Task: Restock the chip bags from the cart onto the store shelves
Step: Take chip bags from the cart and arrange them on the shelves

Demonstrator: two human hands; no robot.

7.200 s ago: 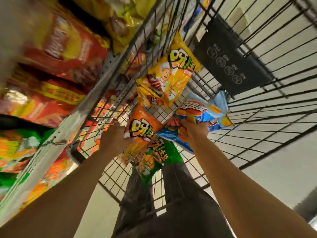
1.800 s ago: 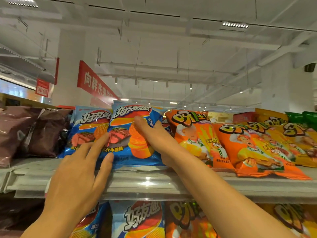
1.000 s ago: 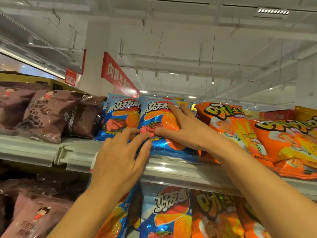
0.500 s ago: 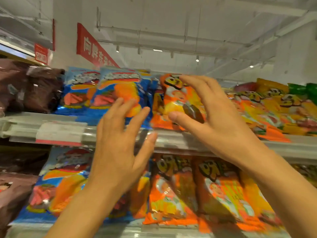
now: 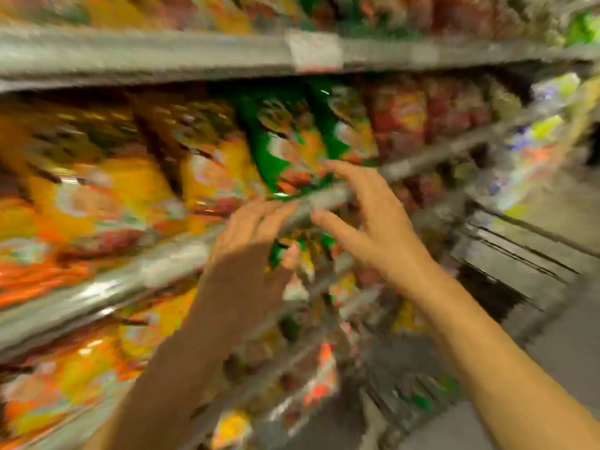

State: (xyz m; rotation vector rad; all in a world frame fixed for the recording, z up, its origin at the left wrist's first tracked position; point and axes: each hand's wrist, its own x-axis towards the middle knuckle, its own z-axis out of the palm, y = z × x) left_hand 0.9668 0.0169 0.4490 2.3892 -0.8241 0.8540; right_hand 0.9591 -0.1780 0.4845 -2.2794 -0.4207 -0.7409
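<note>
The view is heavily blurred by motion. My left hand [image 5: 250, 235] and my right hand [image 5: 373, 219] hang in front of the shelves with fingers spread, and neither holds anything. Behind them runs a grey shelf rail [image 5: 162, 264]. Orange and yellow chip bags [image 5: 107, 196] fill the shelf at the left. Green chip bags [image 5: 285, 144] stand just above my right fingertips, and red bags [image 5: 412, 115] sit further right. The wire cart [image 5: 519, 251] shows at the right edge, its contents too blurred to tell.
A higher shelf rail [image 5: 162, 56] with a price tag [image 5: 315, 53] crosses the top. More bags [image 5: 81, 368] fill the lower shelves. Grey floor [image 5: 558, 345] lies at the lower right beside the cart.
My view has swung down and to the right, from the top shelf's blue and orange bags to lower shelves. Both hands have come off the bags and stay spread and empty.
</note>
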